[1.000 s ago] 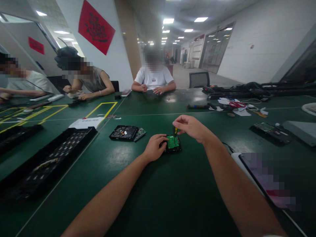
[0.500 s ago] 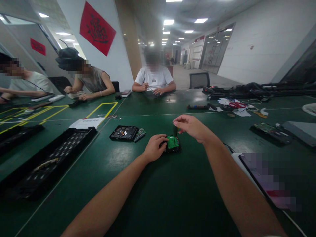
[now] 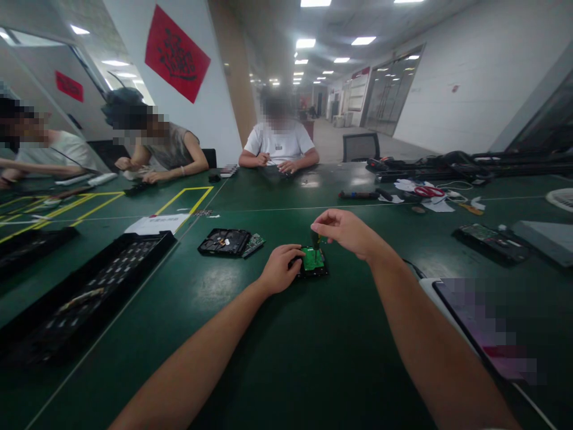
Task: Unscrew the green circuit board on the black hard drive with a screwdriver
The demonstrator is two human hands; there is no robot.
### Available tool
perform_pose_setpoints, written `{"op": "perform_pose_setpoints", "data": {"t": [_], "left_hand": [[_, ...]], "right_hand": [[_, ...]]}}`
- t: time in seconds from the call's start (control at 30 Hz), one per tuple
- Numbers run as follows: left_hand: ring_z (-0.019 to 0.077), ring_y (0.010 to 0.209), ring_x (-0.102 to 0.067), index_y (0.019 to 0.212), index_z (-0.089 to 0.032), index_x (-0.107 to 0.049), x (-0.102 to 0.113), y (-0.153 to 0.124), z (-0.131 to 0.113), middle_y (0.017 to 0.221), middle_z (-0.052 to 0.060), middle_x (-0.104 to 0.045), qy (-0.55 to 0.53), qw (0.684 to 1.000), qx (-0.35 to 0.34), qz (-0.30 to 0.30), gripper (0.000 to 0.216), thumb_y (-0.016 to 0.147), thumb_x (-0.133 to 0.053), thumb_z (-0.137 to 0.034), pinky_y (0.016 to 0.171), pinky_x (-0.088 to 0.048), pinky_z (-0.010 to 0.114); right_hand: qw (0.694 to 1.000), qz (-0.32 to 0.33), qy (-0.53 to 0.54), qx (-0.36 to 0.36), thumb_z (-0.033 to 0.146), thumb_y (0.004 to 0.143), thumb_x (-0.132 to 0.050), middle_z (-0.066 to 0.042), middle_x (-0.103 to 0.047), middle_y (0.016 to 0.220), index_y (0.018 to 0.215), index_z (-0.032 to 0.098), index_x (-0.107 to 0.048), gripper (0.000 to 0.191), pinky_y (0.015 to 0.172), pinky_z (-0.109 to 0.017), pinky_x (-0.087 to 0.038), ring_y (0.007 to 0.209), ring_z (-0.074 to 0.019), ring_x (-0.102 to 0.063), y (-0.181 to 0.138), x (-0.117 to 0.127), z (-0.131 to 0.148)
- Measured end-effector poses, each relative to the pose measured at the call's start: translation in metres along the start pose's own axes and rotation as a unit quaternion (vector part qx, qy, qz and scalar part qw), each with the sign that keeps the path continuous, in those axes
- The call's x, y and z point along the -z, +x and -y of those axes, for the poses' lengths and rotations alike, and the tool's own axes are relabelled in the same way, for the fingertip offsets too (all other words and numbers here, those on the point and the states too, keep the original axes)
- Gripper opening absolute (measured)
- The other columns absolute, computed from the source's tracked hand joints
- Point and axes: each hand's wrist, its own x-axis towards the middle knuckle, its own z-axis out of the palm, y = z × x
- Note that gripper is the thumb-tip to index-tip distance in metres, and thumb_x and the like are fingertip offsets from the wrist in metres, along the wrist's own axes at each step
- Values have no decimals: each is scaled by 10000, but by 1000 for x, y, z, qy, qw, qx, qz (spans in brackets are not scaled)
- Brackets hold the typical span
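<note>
In front of me on the green table lies a hard drive (image 3: 319, 272), its green circuit board (image 3: 310, 260) facing up. My left hand (image 3: 281, 269) grips the drive's left side, fingers over its edge. Above the board, my right hand (image 3: 347, 232) pinches the handle of a small dark screwdriver (image 3: 316, 240). The screwdriver stands nearly upright with its shaft down on the board; the exact contact of its tip is too small to make out. Left of my left hand are another drive (image 3: 225, 242) and a loose circuit board (image 3: 253, 245) leaning against it.
A long black tray (image 3: 89, 292) lies on the left. To the right are another hard drive (image 3: 491, 242), a grey box (image 3: 544, 239) and a tablet-like device (image 3: 474, 322). Red scissors (image 3: 430, 191) and paper scraps lie farther back. Several people sit across the table.
My right hand and the screwdriver's handle have shifted slightly left. My left hand and the hard drive stay in place.
</note>
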Motion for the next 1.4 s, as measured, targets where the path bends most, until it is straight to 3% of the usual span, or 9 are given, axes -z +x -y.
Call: {"op": "perform_pose_setpoints", "data": {"t": [0.13, 0.3, 0.6, 0.8, 0.93, 1.2, 1.4], "left_hand": [[264, 1240, -628, 1185, -258, -719, 0, 0, 0, 1313, 75, -685, 2, 1000, -2, -2, 277, 935, -622, -187, 1108, -464, 509], [261, 1238, -627, 1171, -256, -723, -1, -1, 1, 1303, 73, -691, 2, 1000, 2, -4, 266, 935, -622, -191, 1110, -462, 506], [270, 1240, -630, 1182, -260, -722, -1, 0, 2, 1304, 81, -691, 1, 1000, 4, 1, 273, 936, -620, -198, 1103, -470, 523], [268, 1244, -627, 1181, -259, -722, 0, -1, 1, 1318, 78, -684, -1, 1000, 1, -1, 276, 934, -617, -191, 1114, -462, 525], [265, 1233, -634, 1180, -256, -722, -1, 0, 1, 1306, 78, -690, -1, 1000, 1, -2, 277, 930, -621, -190, 1110, -469, 512], [262, 1239, -630, 1179, -252, -721, 2, 0, -3, 1309, 79, -690, 0, 1000, 2, 0, 277, 933, -617, -182, 1105, -474, 506], [262, 1233, -634, 1164, -252, -726, 2, 0, -3, 1307, 79, -691, 2, 1000, 1, -6, 263, 937, -610, -188, 1107, -474, 510]], "right_hand": [[1000, 5, 7, -11, 288, 897, -715, -28, -681, 769, 924, 185, -645, 127, 479, -232, -443, 590, -122, -601, -1, -1, 1], [997, 27, 55, -48, 229, 919, -658, -18, -669, 696, 923, 191, -621, 53, 519, -242, -509, 597, -144, -654, -1, -1, 2], [1000, 21, 9, -4, 338, 894, -710, -18, -679, 758, 882, 186, -713, 153, 550, -221, -493, 629, -114, -577, -2, -1, 2], [1000, 10, 5, -17, 357, 908, -706, -30, -684, 753, 943, 189, -647, 182, 442, -230, -432, 538, -117, -588, -2, -1, -1], [1000, 0, 1, -20, 296, 934, -647, -36, -677, 772, 925, 192, -653, 105, 509, -244, -478, 594, -130, -614, 0, -2, -2], [998, 0, -59, 12, 424, 927, -660, -8, -652, 755, 941, 218, -718, 214, 531, -249, -413, 603, -120, -555, -3, -1, 0], [999, -13, -28, -8, 332, 908, -697, -57, -705, 889, 1002, 198, -637, 175, 466, -255, -450, 566, -126, -610, -1, -1, -3]]}}
